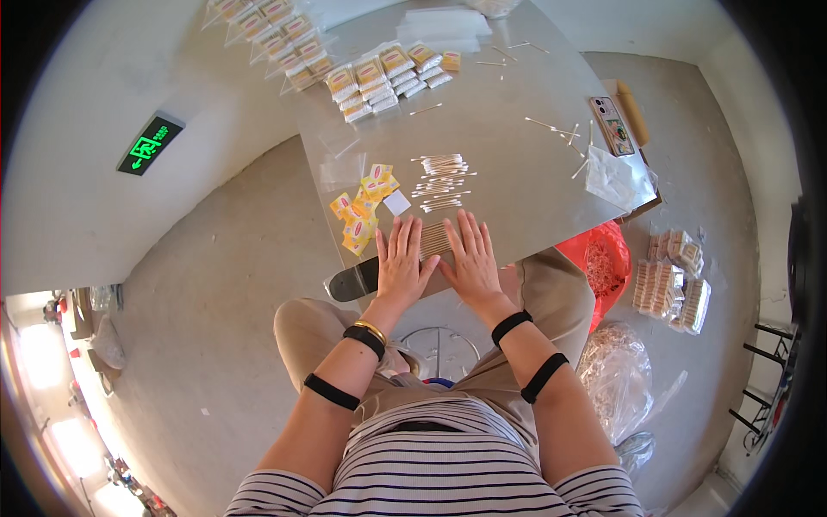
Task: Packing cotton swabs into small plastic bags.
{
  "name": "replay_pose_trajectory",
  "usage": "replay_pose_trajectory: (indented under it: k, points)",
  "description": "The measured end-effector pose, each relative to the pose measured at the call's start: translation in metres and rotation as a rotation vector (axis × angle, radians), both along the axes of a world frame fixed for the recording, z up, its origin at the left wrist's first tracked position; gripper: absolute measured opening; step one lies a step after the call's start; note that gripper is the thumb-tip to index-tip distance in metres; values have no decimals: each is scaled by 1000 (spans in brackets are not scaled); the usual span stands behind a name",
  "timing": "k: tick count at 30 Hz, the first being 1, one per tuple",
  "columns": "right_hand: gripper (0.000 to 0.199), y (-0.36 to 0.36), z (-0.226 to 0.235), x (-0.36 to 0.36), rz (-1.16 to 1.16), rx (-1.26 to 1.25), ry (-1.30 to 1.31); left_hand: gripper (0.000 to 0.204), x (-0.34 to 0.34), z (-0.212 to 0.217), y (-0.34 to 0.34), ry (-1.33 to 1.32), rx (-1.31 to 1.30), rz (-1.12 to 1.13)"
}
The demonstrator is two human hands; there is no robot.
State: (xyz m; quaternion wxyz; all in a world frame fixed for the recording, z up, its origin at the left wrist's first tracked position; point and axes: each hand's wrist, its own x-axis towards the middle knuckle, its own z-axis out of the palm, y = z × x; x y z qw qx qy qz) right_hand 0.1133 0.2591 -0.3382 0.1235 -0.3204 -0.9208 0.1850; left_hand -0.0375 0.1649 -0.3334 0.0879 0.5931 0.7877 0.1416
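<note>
Near the table's front edge, my left hand [401,263] and my right hand [472,258] lie palms down with fingers stretched forward. Between them is a band of thin tan sticks [436,239], side by side; the hands touch or cover its two ends. A black strip with a rounded end [349,283] juts out left of my left hand. Just beyond my fingers lie several rows of white-tipped cotton swabs [443,183]. Yellow and orange printed cards [358,215] and a small white card [397,203] are nearest my left fingertips.
Filled swab packets [373,84] are stacked at the far left. Clear bags [444,30] lie behind them. Loose swabs [564,133], a phone [612,125] and crumpled plastic [613,177] are at right. A red bag-lined bin [609,267] and bundled packs [674,283] stand on the floor.
</note>
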Motion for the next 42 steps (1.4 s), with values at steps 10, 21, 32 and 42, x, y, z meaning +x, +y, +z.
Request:
replay_pose_trajectory:
  k: [10,21,32,42]
  points:
    - [87,1,-1,-9,66,-3,-72,72,-14,12,7,38,89,40]
    - [86,-2,-4,-11,45,33,-55,19,-64,25,66,433,35,-115]
    - [86,-3,-7,-7,18,46,-20,13,-61,47,98,563,-136,-220]
    - [85,-4,-7,-8,2,31,52,22,-61,26,32,-1066,-76,568]
